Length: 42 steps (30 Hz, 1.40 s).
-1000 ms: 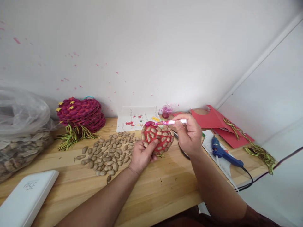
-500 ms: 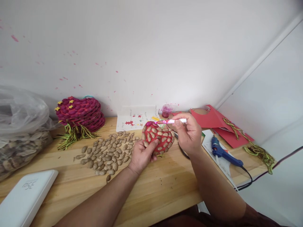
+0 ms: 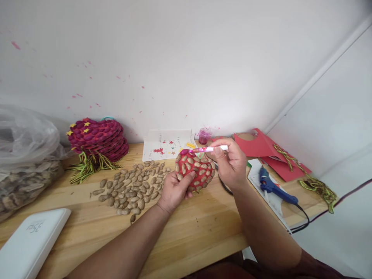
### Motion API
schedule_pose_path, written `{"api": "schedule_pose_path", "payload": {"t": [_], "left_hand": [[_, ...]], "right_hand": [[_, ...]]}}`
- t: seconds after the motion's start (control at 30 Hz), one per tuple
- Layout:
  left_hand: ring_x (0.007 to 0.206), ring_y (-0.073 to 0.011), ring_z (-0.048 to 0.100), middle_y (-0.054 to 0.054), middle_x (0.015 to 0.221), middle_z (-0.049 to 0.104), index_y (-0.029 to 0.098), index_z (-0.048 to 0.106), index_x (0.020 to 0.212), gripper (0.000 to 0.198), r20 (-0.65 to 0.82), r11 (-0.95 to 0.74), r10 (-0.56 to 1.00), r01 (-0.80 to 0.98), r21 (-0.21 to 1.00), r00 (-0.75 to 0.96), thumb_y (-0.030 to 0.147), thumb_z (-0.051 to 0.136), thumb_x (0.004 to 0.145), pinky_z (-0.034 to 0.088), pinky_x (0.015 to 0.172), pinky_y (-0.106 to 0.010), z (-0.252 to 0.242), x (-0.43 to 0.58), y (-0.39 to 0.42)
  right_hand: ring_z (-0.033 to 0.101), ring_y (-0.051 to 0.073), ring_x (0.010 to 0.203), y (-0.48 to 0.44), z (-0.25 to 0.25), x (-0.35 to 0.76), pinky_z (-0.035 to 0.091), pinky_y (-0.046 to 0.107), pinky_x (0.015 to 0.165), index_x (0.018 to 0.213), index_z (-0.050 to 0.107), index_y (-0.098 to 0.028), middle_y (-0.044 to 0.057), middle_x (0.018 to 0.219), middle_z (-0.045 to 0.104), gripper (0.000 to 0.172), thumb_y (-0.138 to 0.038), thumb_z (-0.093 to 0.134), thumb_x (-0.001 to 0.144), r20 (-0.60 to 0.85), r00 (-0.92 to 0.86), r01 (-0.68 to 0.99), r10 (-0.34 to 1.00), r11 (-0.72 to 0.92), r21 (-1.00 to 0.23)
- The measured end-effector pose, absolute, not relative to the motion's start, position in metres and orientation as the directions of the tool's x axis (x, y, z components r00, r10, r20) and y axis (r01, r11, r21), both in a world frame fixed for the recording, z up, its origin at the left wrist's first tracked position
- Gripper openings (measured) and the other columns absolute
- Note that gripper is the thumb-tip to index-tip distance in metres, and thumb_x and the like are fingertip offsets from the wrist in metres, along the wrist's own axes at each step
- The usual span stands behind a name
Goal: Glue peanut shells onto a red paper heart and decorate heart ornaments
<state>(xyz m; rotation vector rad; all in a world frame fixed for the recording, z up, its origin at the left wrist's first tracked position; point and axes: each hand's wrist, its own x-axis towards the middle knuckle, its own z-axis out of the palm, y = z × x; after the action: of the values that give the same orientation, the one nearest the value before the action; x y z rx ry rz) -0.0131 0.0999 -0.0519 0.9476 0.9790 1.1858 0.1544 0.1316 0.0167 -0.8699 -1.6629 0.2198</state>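
Observation:
My left hand [image 3: 174, 188] grips the lower left edge of a red piece [image 3: 190, 167] covered with peanuts, its thumb on the front. My right hand [image 3: 231, 164] is closed round a white-handled paintbrush [image 3: 207, 149]. The brush tip touches the top of the red piece, where a few peanuts are magenta; the others are bare tan. Loose peanuts [image 3: 133, 188] lie spread on the wooden table [image 3: 180, 244] left of my left hand. Behind the brush a small cup [image 3: 205, 135] of magenta paint stands by the wall.
Stacked magenta pieces [image 3: 95, 135] with stars and green tassels stand back left, beside a plastic bag [image 3: 29, 178] of peanuts. A white power bank [image 3: 33, 240] lies front left. On the right are a blue glue gun [image 3: 276, 190], red card [image 3: 261, 145] and green cords [image 3: 319, 188]. A paper sheet [image 3: 151, 145] lies at the back.
Both hands keep their holds, and the brush tip stays at the top of the red piece. The brush and right hand have shifted very slightly left.

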Motion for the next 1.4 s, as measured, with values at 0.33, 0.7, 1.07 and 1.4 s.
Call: {"api": "schedule_pose_path", "payload": {"t": [0.33,0.7,1.07,1.4], "left_hand": [[0.033,-0.0124,0.053,-0.001,0.046,0.06,0.02,0.06,0.058,0.049,-0.105,0.12,0.992,-0.244,0.962,0.076,0.063,0.081,0.07,0.037,0.03,-0.021,-0.054,-0.013,0.102],[0.031,-0.01,0.046,0.003,0.042,0.055,0.02,0.057,0.058,0.048,-0.099,0.105,0.994,-0.253,0.962,0.034,0.06,0.081,0.067,0.034,0.028,-0.02,-0.046,-0.011,0.098],[0.029,-0.0105,0.045,0.003,0.039,0.052,0.02,0.055,0.056,0.048,-0.105,0.11,0.994,-0.238,0.965,0.036,0.059,0.08,0.065,0.032,0.027,-0.02,-0.045,-0.01,0.099],[0.029,-0.0103,0.046,0.003,0.04,0.054,0.02,0.057,0.057,0.044,-0.121,0.126,0.992,-0.246,0.961,0.034,0.056,0.08,0.066,0.031,0.027,-0.02,-0.048,-0.011,0.1]], "right_hand": [[0.066,0.021,0.087,0.129,0.018,0.154,0.052,0.038,0.081,0.103,0.067,-0.023,0.005,0.095,0.07,0.009,-0.023,0.059,0.099,0.817,-0.108,0.5,0.567,0.741,-0.448],[0.061,0.022,0.088,0.124,0.026,0.149,0.049,0.038,0.08,0.099,0.066,-0.024,0.003,0.087,0.07,0.012,-0.014,0.061,0.095,0.848,-0.23,0.554,0.477,0.781,-0.289],[0.062,0.02,0.088,0.124,0.027,0.151,0.049,0.037,0.081,0.099,0.066,-0.023,0.003,0.088,0.07,0.011,-0.014,0.061,0.095,0.843,-0.227,0.551,0.487,0.778,-0.302],[0.062,0.021,0.089,0.126,0.026,0.153,0.049,0.038,0.082,0.1,0.066,-0.024,0.003,0.09,0.069,0.011,-0.015,0.061,0.096,0.834,-0.224,0.546,0.504,0.774,-0.321]]}}
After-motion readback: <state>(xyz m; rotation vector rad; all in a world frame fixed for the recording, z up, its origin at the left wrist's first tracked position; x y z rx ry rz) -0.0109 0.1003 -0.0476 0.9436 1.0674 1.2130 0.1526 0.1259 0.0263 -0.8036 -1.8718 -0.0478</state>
